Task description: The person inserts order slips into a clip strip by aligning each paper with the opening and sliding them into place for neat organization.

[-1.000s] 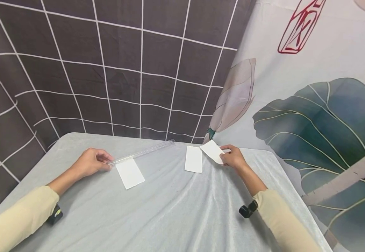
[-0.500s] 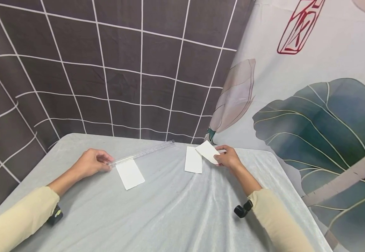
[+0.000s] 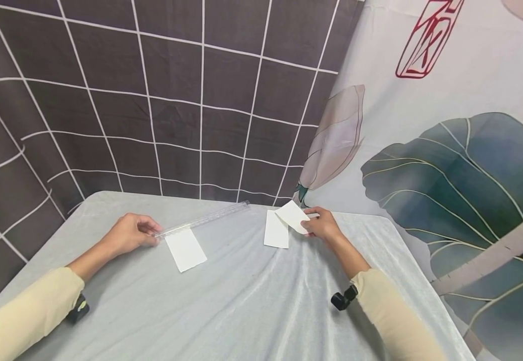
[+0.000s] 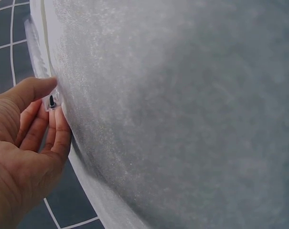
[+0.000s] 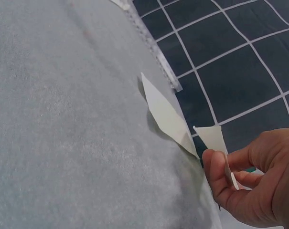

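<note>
A clear plastic ruler (image 3: 207, 218) slants across the back of the table, and my left hand (image 3: 132, 232) pinches its near left end between thumb and fingers. Just below the ruler lies a white paper rectangle (image 3: 187, 250). In the left wrist view the thumb and fingertips of the left hand (image 4: 37, 119) meet at the ruler's end (image 4: 52, 101). My right hand (image 3: 322, 224) pinches a second piece of white paper (image 3: 292, 216) by its right edge, held tilted. That piece overlaps the upper right of a third white paper (image 3: 276, 231), which shows lifted, curved edges in the right wrist view.
A pale grey cloth with folds covers the table (image 3: 225, 311). Behind it hangs a dark curtain (image 3: 176, 120) with white grid lines. On the right side a white drape (image 3: 406, 110) with leaf prints falls close beside the table edge.
My right hand has moved left with its paper, which now overlaps the paper lying beside it. The left hand and the ruler have stayed in place.
</note>
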Action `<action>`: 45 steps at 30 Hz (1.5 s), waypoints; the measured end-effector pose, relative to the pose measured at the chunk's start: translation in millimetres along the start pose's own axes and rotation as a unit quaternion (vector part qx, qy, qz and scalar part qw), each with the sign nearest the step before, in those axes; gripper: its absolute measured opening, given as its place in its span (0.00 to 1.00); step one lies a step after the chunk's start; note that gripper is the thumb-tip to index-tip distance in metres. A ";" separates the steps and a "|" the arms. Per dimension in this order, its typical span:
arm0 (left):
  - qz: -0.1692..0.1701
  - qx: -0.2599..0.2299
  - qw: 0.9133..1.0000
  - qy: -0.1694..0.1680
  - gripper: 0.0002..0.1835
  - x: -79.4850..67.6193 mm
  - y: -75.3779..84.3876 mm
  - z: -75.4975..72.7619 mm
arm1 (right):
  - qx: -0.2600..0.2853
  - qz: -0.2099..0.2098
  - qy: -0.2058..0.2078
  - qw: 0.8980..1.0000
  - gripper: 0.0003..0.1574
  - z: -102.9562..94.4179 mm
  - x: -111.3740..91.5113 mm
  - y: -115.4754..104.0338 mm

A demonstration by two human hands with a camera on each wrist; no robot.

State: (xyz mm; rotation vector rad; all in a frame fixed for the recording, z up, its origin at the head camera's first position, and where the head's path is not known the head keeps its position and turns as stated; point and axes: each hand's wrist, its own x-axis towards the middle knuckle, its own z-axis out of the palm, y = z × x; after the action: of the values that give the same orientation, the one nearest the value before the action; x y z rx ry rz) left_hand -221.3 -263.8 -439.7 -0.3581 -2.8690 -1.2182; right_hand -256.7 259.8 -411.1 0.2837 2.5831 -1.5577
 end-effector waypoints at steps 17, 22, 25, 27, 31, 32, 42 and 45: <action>-0.001 0.005 1.000 -0.003 0.16 0.8 -1.1 0.6 | 0.007 -0.016 -0.030 0.999 0.32 15.0 -0.6 -4.7; 0.001 0.006 1.000 -0.002 0.16 0.7 -1.5 0.4 | 0.016 -0.016 -0.035 0.999 0.31 21.7 -0.6 -5.9; 0.001 0.006 1.000 0.000 0.16 0.8 -1.5 0.2 | 0.011 -0.014 -0.037 0.999 0.32 25.6 -1.0 -8.3; 0.001 0.006 1.000 0.000 0.17 0.9 -1.5 0.0 | 0.009 -0.013 -0.038 0.999 0.32 27.8 -1.0 -10.3; 0.001 0.005 1.000 -0.001 0.17 0.5 -0.9 -0.3 | 0.006 -0.012 -0.043 0.999 0.32 32.5 0.2 -13.0; 0.001 0.005 1.000 -0.001 0.17 0.5 -0.7 -0.3 | 0.006 -0.012 -0.044 0.999 0.32 33.8 0.9 -13.4; -0.009 0.009 1.000 0.001 0.17 0.8 -1.8 1.0 | 0.008 -0.025 -0.048 0.998 0.32 48.7 2.1 -20.6; -0.008 0.007 1.000 0.001 0.17 0.8 -1.3 0.9 | 0.013 -0.027 -0.049 0.998 0.32 53.4 3.3 -21.6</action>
State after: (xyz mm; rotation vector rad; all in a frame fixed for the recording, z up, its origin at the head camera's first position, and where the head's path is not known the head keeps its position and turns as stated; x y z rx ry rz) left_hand -222.3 -263.9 -441.2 -0.3334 -2.8842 -1.1986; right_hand -264.7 203.1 -418.0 0.1385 2.5175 -1.5831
